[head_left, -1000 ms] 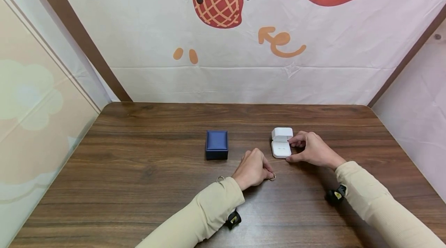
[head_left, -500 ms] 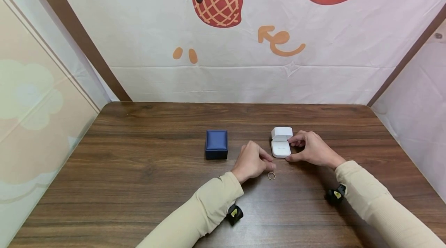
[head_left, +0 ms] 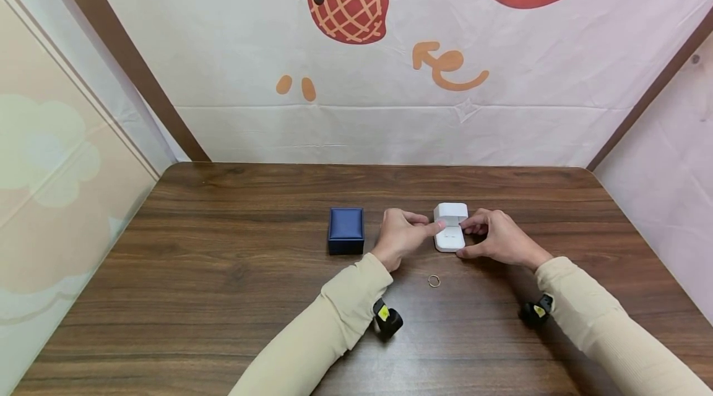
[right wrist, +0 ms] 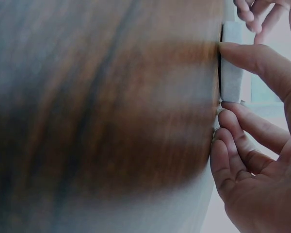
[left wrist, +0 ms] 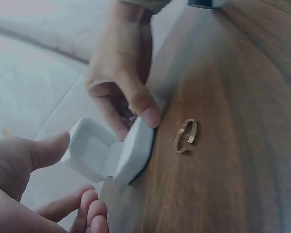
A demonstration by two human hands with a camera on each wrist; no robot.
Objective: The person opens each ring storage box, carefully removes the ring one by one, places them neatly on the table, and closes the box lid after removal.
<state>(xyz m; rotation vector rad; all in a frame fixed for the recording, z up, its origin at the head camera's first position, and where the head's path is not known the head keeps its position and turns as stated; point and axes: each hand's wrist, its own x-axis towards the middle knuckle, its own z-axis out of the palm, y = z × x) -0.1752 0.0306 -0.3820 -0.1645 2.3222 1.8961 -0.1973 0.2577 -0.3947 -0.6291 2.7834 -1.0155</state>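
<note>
A small white ring box (head_left: 450, 240) stands with its lid up on the wooden table. My right hand (head_left: 497, 236) holds the box's base from the right, thumb at the front corner and fingers at the back; the right wrist view shows the thumb (right wrist: 262, 63) against its side. My left hand (head_left: 403, 234) is at the box's left, thumb extended across the lid's edge. In the left wrist view its thumb (left wrist: 51, 150) lies right at the lid (left wrist: 89, 145), while the other fingers bend loosely below. A gold ring (head_left: 434, 281) lies on the table in front.
A closed dark blue box (head_left: 346, 231) stands to the left of my left hand. The brown wooden table (head_left: 223, 297) reaches back to a white printed curtain (head_left: 356, 127). Both forearms wear beige sleeves with black wrist cameras.
My left hand has let go of the gold ring and moved up and away to the white box's lid. The right hand keeps its place on the box.
</note>
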